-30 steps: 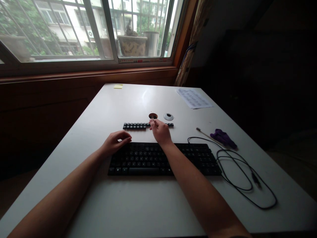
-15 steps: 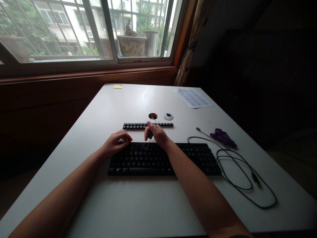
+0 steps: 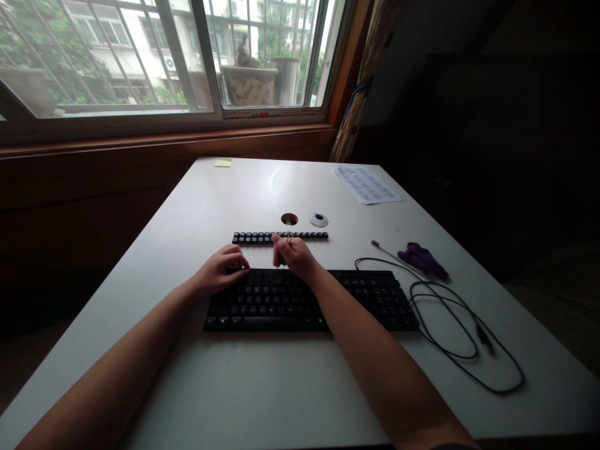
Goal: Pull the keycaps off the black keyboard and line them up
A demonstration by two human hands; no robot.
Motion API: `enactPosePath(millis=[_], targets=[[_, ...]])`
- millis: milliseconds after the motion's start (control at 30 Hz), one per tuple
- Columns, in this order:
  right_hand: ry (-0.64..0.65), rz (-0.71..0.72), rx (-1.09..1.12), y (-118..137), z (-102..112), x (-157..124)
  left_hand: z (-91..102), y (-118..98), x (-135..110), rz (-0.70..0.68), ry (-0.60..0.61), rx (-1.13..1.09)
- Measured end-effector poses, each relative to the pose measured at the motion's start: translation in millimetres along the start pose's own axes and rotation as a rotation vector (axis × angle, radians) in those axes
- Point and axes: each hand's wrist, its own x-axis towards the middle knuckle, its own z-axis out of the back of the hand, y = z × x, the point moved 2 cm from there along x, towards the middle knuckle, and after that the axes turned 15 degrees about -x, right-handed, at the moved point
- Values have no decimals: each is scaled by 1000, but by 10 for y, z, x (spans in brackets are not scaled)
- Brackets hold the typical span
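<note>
A black keyboard [image 3: 328, 300] lies on the white table [image 3: 262, 387] in front of me. A row of loose black keycaps [image 3: 255, 237] sits on the table just behind it. My right hand [image 3: 295, 257] is closed in a pinch on a thin wire tool at the keyboard's top row. My left hand [image 3: 219, 270] rests on the keyboard's upper left corner, its fingers curled over the edge.
A round cable hole [image 3: 289, 219] and its white cap [image 3: 319, 220] lie behind the keycaps. The keyboard's black cable [image 3: 462, 350] loops at the right. A purple cloth [image 3: 422, 259], a thin stick [image 3: 387, 251], a printed sheet [image 3: 368, 185] and a yellow note [image 3: 224, 163] lie on the table.
My right hand has drawn back from the row of loose keycaps to the keyboard's top row, carrying the small tool. My left hand has barely moved.
</note>
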Motion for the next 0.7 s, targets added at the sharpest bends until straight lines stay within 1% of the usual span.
enactPosePath(millis=[100,200,300,533,700], targets=[[74,24,-17,26,-14,1,0,6,0,9,15,-3],[145,79,-33,56,-39,-3,-1,15,-1,14,25,-7],[177,129,-79,78,-74,-4,-1,23,-3,17,22,-18],[159,215,-142,126,-78,-20,-7,47,-15,19,16,-39],[138,340,-254,238,-117,-86,-15,78,-19,-2,15,-28]])
